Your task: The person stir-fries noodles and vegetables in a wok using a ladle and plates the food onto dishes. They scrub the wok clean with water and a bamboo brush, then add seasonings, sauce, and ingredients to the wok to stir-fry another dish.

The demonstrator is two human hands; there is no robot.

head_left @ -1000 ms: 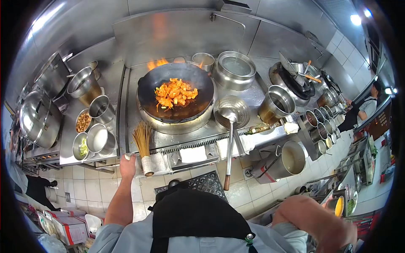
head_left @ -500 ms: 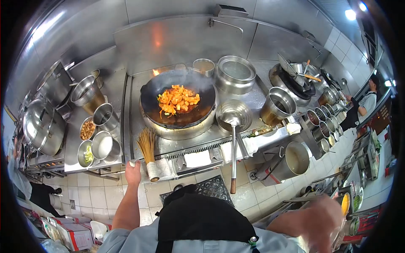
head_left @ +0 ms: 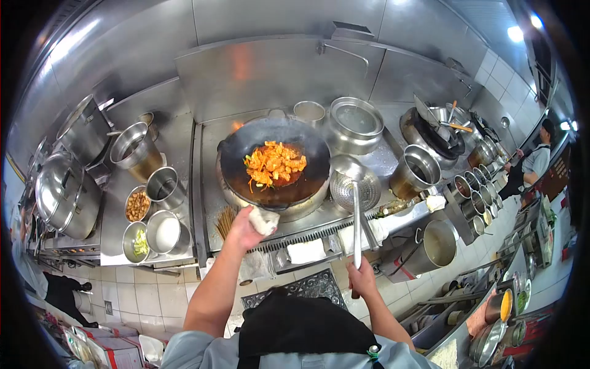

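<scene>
My left hand is closed on a folded white cloth, pressed against the near rim of a black wok. In the wok lies orange-coated food with bits of green. My right hand wraps round the lower handle of a ladle. The ladle's bowl rests over a perforated strainer to the right of the wok. Beside my left hand, a bamboo brush is partly hidden behind the wrist.
Steel pots and bowls stand at left, among them a bowl of brown chunks and one of chopped greens. A lidded pot sits behind the strainer. Another person stands at far right. A tall pot is below the counter edge.
My left hand has moved from the counter edge beside the brush to the wok's near rim with the cloth. My right hand came in from the far right and took hold of the ladle's handle.
</scene>
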